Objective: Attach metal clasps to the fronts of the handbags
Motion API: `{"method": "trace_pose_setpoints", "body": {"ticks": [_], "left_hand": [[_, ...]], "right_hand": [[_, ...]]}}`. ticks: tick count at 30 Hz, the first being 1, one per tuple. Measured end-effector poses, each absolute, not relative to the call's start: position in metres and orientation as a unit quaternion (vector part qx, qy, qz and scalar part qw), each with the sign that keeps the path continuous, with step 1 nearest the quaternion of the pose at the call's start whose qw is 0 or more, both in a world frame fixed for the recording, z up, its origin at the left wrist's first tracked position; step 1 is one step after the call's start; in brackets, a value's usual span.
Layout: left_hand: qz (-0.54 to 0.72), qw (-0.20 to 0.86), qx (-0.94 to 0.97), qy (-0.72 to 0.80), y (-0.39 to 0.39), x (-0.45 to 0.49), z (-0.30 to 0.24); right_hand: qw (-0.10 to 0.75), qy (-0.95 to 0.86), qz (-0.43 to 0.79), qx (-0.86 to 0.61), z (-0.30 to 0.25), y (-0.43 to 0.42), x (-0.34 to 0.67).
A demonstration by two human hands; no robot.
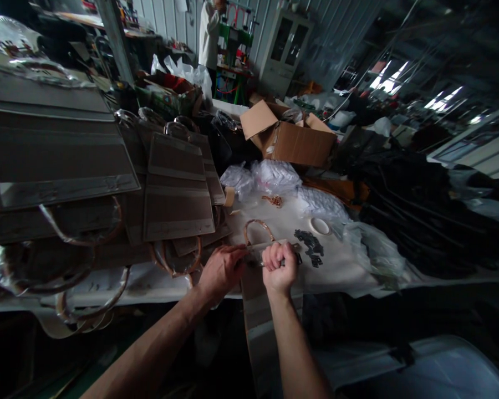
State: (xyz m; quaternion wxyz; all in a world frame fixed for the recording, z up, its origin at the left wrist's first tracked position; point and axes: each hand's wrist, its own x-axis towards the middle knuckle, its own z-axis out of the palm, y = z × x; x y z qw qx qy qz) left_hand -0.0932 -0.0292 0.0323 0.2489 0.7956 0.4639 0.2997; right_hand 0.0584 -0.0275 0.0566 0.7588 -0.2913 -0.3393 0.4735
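My left hand (221,269) is closed on the top edge of a brown handbag (260,302) that hangs over the front edge of the white table (341,266). My right hand (279,267) is a fist around a thin tool I cannot make out, pressed against the same top edge. The bag's round handle (258,228) lies on the table just behind my hands. A small heap of dark metal parts (310,246) lies right of my right hand, with a roll of tape (319,226) behind it.
Stacks of brown bags (177,188) with hoop handles fill the left. Clear plastic bags (274,177) and an open cardboard box (291,138) stand behind. Dark fabric (419,210) is piled at right. A person in white (210,33) stands far back.
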Motion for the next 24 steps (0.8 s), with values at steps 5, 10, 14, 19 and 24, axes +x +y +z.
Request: {"method": "trace_pose_setpoints", "body": {"ticks": [5,10,14,19,24], "left_hand": [[0.295,0.264,0.780,0.484,-0.028,-0.089,0.036],[0.291,0.263,0.774,0.498,-0.026,-0.084,0.034],[0.282,0.256,0.783,0.491,-0.022,-0.084,0.035],[0.261,0.236,0.800,0.485,-0.016,-0.090,0.036],[0.262,0.228,0.804,0.483,-0.013,-0.092,0.034]], "right_hand": [[0.772,-0.334,0.461,-0.282,0.056,-0.030,0.059],[0.778,-0.339,0.451,-0.275,0.060,-0.033,0.062],[0.777,-0.347,0.445,-0.278,0.058,-0.035,0.061],[0.781,-0.347,0.440,-0.276,0.053,-0.035,0.055],[0.793,-0.348,0.418,-0.274,0.048,-0.033,0.051]]}}
